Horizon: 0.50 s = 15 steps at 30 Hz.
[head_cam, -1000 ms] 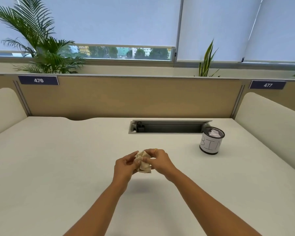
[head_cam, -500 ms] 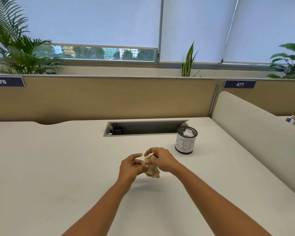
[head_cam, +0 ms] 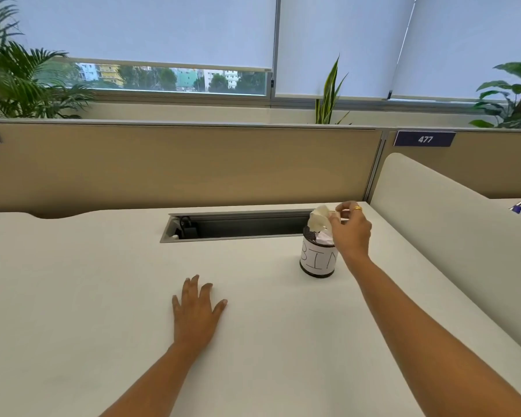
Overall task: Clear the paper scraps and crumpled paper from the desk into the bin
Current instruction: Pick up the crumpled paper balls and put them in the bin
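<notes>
Half a second back both hands met mid-tabletop around the crumpled paper; now they are apart. Left hand (head_cam: pixel 196 311) lies flat on the tabletop (head_cam: pixel 103 296), fingers spread, holding nothing. Right hand (head_cam: pixel 351 233) is out over the bin (head_cam: pixel 318 261), fingertips pinching the crumpled paper (head_cam: pixel 319 219) by its right edge. Paper sits just left of that hand, directly above the bin's mouth, its lower end at the rim. White paper already shows inside the bin. Bin stands beside the cable slot (head_cam: pixel 241 225).
</notes>
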{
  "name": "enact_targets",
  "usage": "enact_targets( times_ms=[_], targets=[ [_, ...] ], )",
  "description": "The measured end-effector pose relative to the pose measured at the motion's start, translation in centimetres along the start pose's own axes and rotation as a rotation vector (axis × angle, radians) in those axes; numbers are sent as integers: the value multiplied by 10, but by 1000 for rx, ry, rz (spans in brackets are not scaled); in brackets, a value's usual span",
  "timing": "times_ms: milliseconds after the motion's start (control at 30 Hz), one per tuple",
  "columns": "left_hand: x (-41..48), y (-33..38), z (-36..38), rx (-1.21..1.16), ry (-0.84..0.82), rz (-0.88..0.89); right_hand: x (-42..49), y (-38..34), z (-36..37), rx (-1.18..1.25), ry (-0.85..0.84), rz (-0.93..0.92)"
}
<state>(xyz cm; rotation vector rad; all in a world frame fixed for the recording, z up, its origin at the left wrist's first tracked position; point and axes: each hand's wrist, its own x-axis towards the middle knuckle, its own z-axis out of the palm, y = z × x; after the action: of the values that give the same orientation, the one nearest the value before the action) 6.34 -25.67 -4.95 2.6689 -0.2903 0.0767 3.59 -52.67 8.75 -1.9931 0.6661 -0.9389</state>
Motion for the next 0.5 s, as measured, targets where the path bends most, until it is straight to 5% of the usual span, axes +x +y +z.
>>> enact_targets(
  times_ms=[500],
  targets=[
    [-1, -6, 12, 103, 0, -22, 33, 23, 44, -500, -274, -19]
  ],
)
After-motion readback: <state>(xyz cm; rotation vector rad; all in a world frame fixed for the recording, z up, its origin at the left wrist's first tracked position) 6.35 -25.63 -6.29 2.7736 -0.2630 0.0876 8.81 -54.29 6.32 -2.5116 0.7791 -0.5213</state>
